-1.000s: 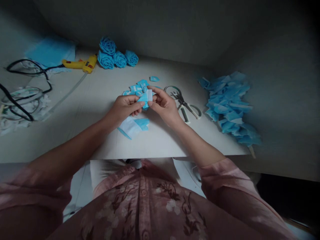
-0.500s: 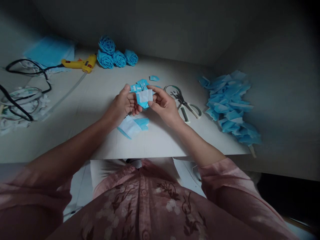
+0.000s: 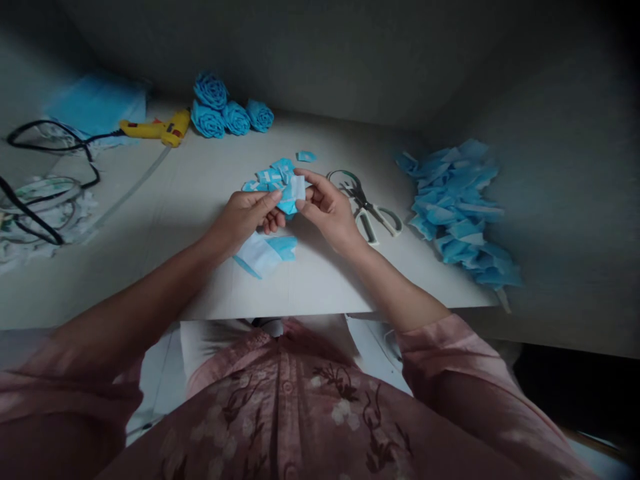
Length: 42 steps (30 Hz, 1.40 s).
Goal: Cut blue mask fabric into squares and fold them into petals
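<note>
Between my two hands is a small blue and white fabric piece (image 3: 295,193), held up just above the table. My left hand (image 3: 253,210) pinches its left side, the thumb pressed on top. My right hand (image 3: 333,210) grips its right edge between thumb and fingers. Behind it lie several small blue folded pieces (image 3: 270,175), partly hidden by my hands. One blue scrap (image 3: 306,156) lies apart, farther back. Below my hands is a blue and white fabric scrap (image 3: 265,255). Scissors (image 3: 367,205) with pale handles rest to the right of my right hand.
Several rolled blue fabric roses (image 3: 210,120) sit at the back. Left of them are a yellow glue gun (image 3: 173,129) with a black cord and a blue sheet stack (image 3: 97,103). A lace-like white bundle (image 3: 45,213) lies at left, and a blue scrap pile (image 3: 460,207) at right.
My left thumb has come down onto the fabric piece, covering its left part and folding it so less white shows. My right hand has hardly moved.
</note>
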Motion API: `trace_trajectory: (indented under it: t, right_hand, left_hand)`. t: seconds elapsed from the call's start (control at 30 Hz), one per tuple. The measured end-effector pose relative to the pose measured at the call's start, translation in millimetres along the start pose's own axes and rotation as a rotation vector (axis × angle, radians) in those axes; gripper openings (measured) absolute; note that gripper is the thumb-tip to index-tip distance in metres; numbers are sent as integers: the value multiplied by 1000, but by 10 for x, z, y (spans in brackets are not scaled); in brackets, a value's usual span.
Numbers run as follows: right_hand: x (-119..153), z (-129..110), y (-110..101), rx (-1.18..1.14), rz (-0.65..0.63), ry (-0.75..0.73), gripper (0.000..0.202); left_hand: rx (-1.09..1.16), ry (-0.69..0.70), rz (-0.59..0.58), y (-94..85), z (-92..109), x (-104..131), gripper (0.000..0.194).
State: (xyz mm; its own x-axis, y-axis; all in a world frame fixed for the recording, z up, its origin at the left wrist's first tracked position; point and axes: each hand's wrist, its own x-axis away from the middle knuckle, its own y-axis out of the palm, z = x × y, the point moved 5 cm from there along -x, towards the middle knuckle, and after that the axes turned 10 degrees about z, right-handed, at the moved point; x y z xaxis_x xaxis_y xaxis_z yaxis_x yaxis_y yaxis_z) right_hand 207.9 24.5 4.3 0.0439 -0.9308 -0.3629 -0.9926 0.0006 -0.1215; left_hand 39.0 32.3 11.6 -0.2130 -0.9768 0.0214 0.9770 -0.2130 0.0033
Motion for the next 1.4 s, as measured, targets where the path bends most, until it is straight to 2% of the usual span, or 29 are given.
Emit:
trace_trajectory:
  t: [0.27,0.7,0.87,1.07,1.2,1.4]
  right_hand:
    - [5,-12,22,-17,-18,-3,66]
    - [26,5,67,-44,-30,-18,61]
    - [46,40,93,-23,-42,10,65]
    - [56,31,113,-122,-79,73,61]
    - [37,-50,48,-122,-16,108,52]
    - [25,-79,54,-111,-21,102,50]
  left_hand:
    - [-102,74,-2,-11,22,2,43]
    - [-91,34,-1,16,55,33,16]
    - [-83,39,-1,16,46,24,14]
    - [-84,-5,-17,12,19,7,16]
    - [-58,-2,-22,1,21,8,16]
    - [-120,-4,-104,52,0,31,16]
